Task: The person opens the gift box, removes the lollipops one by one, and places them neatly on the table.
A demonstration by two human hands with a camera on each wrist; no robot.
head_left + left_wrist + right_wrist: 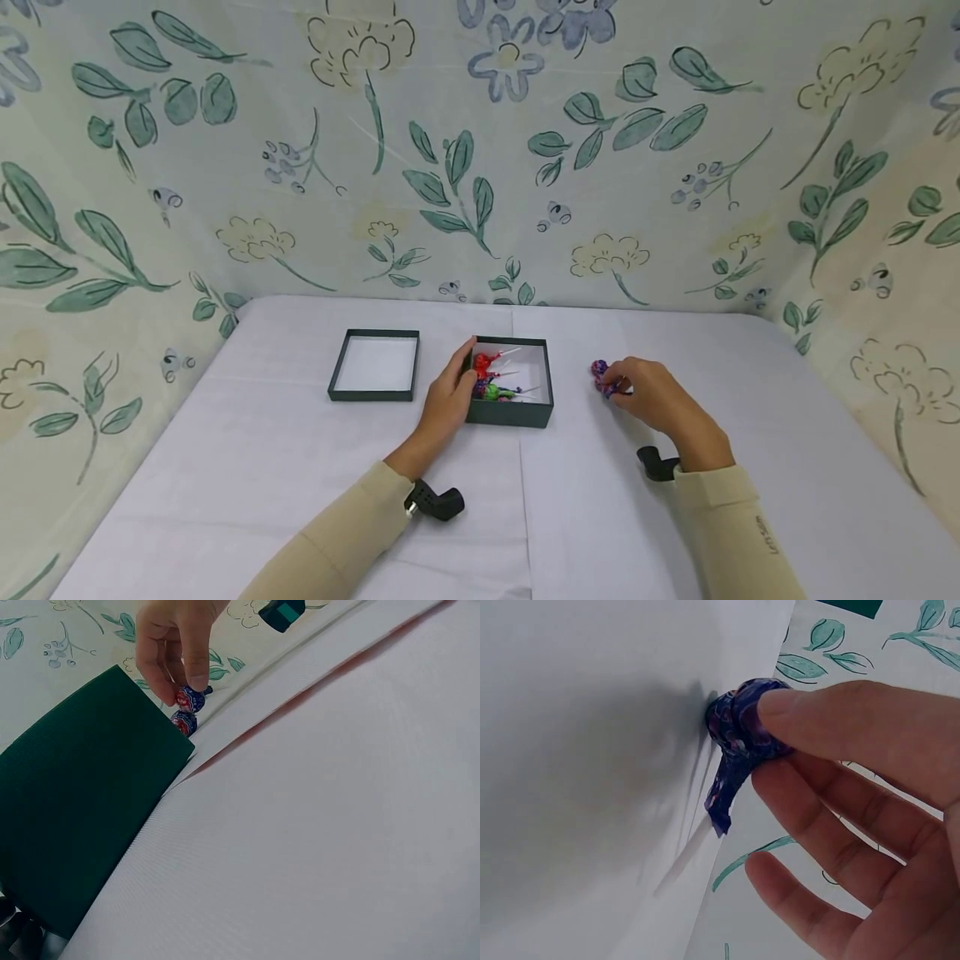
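A dark green box (510,414) with a white inside stands at the middle of the table. Several lollipops in red, green and dark wrappers (491,389) lie in it, their white sticks pointing right. My left hand (447,396) grips the box by its left side, thumb at the rim. To the right of the box, my right hand (651,392) pinches a purple-blue wrapped lollipop (757,716) between thumb and fingers; its white stick slants down near the white surface. Beside it is another dark-wrapped lollipop (598,367). The box's outer wall (82,802) fills the left of the left wrist view.
A shallow dark green lid or tray (372,395) with a white inside lies left of the box. Everything rests on a white-covered table (315,483). Behind it hangs a cloth (517,225) printed with leaves and flowers. Black devices (437,502) are strapped at both wrists.
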